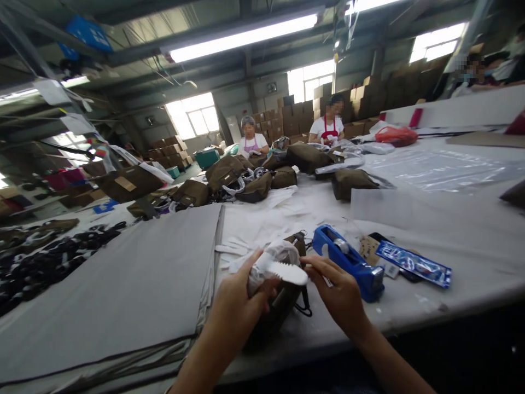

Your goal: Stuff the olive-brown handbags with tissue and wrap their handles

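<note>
In front of me a dark olive fabric bag (276,313) lies at the table's near edge, partly hidden by my hands. My left hand (241,290) is closed around a bundle wrapped in thin white paper (256,273), above the bag. Out of the bundle sticks a flat white strip with a toothed edge (289,272), its rounded end pointing right. My right hand (334,290) has its fingers pinched together beside that end; a small white bit shows between them, too small to name. A black cord loop (304,309) hangs from the bag.
Right of my hands stands a blue tape dispenser (348,262), near a blue-and-white packet (414,264) on a dark flat object. White strips (235,247) lie behind the bag. Grey sheets (135,273) are stacked left. Olive bags (229,175) pile farther back, before two co-workers.
</note>
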Action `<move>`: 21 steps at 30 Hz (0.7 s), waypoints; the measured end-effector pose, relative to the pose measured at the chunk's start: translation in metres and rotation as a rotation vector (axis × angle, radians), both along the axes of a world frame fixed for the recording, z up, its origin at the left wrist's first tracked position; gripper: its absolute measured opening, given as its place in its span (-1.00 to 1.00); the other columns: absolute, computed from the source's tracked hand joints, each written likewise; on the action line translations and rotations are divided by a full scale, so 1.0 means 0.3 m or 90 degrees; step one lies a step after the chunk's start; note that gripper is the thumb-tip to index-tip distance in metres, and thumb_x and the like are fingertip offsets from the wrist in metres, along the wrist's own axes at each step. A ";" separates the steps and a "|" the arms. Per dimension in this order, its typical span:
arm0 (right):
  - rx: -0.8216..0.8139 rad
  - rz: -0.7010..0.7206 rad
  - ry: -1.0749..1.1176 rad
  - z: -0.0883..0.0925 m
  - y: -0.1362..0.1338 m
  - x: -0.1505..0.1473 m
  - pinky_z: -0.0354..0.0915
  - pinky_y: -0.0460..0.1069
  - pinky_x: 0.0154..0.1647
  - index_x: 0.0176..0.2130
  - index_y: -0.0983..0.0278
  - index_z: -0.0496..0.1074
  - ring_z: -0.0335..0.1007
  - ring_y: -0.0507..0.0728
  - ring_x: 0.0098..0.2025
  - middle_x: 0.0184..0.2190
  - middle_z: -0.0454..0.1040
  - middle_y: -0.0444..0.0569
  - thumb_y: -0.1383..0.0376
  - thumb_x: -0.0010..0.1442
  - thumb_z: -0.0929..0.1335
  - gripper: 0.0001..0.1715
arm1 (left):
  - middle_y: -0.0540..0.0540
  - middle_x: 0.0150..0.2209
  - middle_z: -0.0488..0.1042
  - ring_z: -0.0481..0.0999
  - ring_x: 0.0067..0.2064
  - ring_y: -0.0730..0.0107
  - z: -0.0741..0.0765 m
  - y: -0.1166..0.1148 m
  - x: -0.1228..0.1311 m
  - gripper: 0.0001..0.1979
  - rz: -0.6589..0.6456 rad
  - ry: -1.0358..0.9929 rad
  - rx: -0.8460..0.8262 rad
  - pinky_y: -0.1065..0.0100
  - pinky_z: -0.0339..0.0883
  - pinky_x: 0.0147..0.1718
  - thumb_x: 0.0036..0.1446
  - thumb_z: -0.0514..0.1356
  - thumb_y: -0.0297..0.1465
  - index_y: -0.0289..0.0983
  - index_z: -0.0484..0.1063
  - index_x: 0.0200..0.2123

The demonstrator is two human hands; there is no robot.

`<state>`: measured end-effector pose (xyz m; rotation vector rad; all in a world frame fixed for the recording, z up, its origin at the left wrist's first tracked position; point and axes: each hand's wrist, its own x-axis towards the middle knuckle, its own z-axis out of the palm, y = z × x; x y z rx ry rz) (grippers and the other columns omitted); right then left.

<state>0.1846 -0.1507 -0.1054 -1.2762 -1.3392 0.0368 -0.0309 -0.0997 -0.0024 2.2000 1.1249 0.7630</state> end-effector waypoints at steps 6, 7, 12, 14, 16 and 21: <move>-0.118 -0.028 0.072 -0.113 -0.030 0.038 0.43 0.08 0.01 -0.10 0.19 0.56 0.54 0.18 -0.09 -0.13 0.60 -0.02 0.22 0.34 0.35 -0.80 | 0.00 -0.31 0.61 0.55 -0.41 0.38 0.044 0.150 -0.016 -0.76 0.023 -0.005 0.328 0.45 0.33 -0.40 0.20 0.16 -0.35 -0.20 0.49 -0.07; -0.131 -0.019 0.077 -0.122 -0.032 0.032 0.43 0.10 0.02 -0.11 0.19 0.56 0.54 0.19 -0.07 -0.13 0.60 -0.01 0.22 0.33 0.36 -0.80 | 0.01 -0.31 0.60 0.53 -0.41 0.39 0.039 0.183 -0.015 -0.77 0.027 -0.008 0.355 0.45 0.31 -0.39 0.20 0.15 -0.38 -0.20 0.49 -0.08; -0.228 0.139 0.210 -0.148 -0.043 -0.051 0.48 0.06 -0.08 0.00 0.25 0.44 0.54 0.17 -0.11 -0.11 0.57 0.03 0.18 0.28 0.39 -0.68 | -0.10 -0.20 0.57 0.56 -0.21 0.29 -0.043 0.279 -0.006 -0.77 0.116 -0.074 0.366 0.37 0.39 -0.17 0.33 0.12 -0.31 -0.27 0.45 -0.04; -0.245 0.182 0.255 -0.157 -0.043 -0.084 0.49 0.05 -0.08 0.01 0.27 0.39 0.53 0.16 -0.10 -0.11 0.55 0.04 0.18 0.28 0.39 -0.65 | -0.27 0.11 0.46 0.47 0.13 0.08 -0.084 0.262 -0.018 -0.59 0.199 -0.073 0.411 0.16 0.30 0.14 0.34 0.12 -0.28 -0.32 0.33 0.18; -0.244 0.197 0.246 -0.166 -0.034 -0.102 0.46 0.05 -0.04 0.02 0.28 0.39 0.52 0.16 -0.08 -0.11 0.55 0.04 0.23 0.26 0.40 -0.65 | -0.40 0.36 0.12 0.11 0.39 -0.11 -0.133 0.212 -0.044 -0.28 0.298 -0.067 0.457 -0.06 0.04 0.32 0.26 0.22 -0.27 -0.34 0.03 0.39; -0.246 0.194 0.213 -0.178 0.009 -0.093 0.44 0.09 0.01 0.11 0.29 0.37 0.50 0.18 -0.01 -0.01 0.53 0.10 0.27 0.27 0.36 -0.58 | -0.33 0.26 0.27 0.28 0.30 -0.09 -0.338 0.006 -0.104 -0.33 0.357 -0.160 0.554 -0.07 0.28 0.21 0.15 0.32 -0.44 -0.23 0.20 0.30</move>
